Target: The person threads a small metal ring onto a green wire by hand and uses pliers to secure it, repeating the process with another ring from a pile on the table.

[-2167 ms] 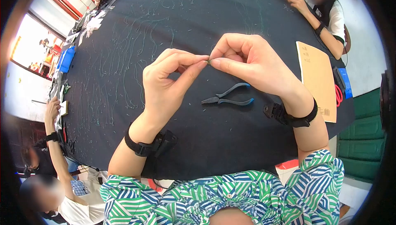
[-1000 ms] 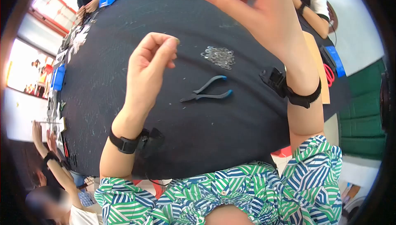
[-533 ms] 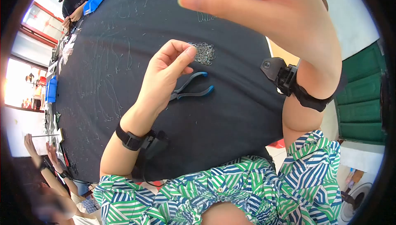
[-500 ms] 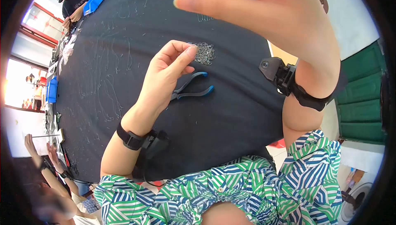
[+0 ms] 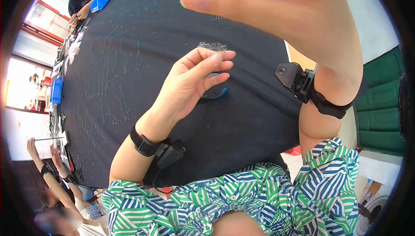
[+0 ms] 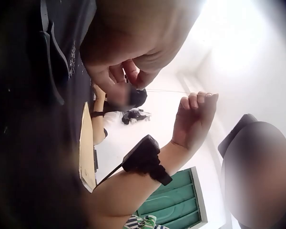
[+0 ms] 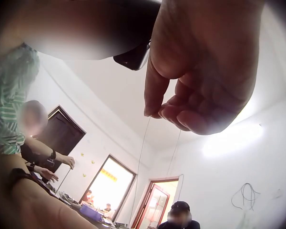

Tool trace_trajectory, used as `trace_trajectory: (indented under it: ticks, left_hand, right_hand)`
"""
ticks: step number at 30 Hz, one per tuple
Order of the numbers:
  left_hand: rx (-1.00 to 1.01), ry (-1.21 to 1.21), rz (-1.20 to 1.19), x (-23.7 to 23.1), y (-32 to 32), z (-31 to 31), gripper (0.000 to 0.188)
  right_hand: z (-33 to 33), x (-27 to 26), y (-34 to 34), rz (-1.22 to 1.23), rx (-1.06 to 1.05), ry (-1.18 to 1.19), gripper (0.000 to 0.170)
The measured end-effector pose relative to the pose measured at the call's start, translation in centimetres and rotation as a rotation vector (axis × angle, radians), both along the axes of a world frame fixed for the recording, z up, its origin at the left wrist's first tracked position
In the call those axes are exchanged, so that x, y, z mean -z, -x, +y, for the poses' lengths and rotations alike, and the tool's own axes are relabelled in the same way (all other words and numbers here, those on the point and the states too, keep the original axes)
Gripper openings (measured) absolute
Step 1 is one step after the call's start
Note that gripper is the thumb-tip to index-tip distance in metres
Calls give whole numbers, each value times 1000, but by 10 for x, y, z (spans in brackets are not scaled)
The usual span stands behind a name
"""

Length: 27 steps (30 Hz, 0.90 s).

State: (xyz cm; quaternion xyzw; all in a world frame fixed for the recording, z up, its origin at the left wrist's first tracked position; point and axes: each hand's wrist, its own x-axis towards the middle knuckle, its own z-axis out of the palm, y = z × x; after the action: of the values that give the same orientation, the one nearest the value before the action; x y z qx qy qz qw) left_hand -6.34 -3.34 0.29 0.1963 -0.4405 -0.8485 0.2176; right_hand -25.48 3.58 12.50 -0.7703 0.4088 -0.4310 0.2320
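My left hand (image 5: 186, 78) is over the table, thumb and index finger pinched together, the other fingers loosely extended. A thin thread (image 6: 164, 90) runs from its fingertips toward my right hand (image 5: 276, 15), which is raised high and close to the head camera. In the right wrist view, the thumb and index finger of that hand pinch the line, and thin strands hang down from it. Just beyond the left fingers lies a pile of small wire clips (image 5: 214, 45). Pliers with blue-tipped handles (image 5: 220, 94) lie mostly hidden below the left hand.
Many fine threads (image 5: 119, 102) are spread over the left of the black-covered table (image 5: 242, 128). A brown pad (image 5: 298, 59) lies at the right edge, partly behind my right arm. Blue bins (image 5: 56, 90) stand at the left edge, where other people work.
The hands were together at first. My right hand has since risen toward the camera, away from the left. Lately my left hand moved rightward, its fingers straightening, and now covers part of the pliers.
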Motion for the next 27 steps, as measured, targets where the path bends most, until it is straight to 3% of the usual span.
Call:
trace_trajectory:
  ticks: [9, 15, 17, 20, 21, 23, 25, 27]
  left_hand:
    - [-67, 6, 60, -1, 0, -7, 8]
    - [-136, 132, 92, -6, 0, -10, 7]
    - [-166, 209, 88, -9, -2, -12, 7]
    - [-225, 331, 37, -9, -14, -19, 8]
    - [-251, 376, 18, -11, -16, -20, 8]
    - [-281, 480, -9, -16, -21, -19, 8]
    - [-307, 566, -27, -23, -24, -19, 8]
    - [-326, 627, -43, -28, -27, -18, 8]
  right_hand:
    - [5, -5, 6, 47, 23, -14, 14]
    - [7, -14, 8, 90, 81, 25, 14]
    - [8, -19, 6, 139, 191, 62, 14]
    - [14, -17, -12, 367, 645, 125, 14]
    - [8, -10, -21, 453, 824, 245, 14]
    - [-3, 7, -20, 430, 793, 296, 12]
    - [-18, 18, 0, 239, 367, 159, 22]
    - [-21, 30, -14, 90, 92, -96, 38]
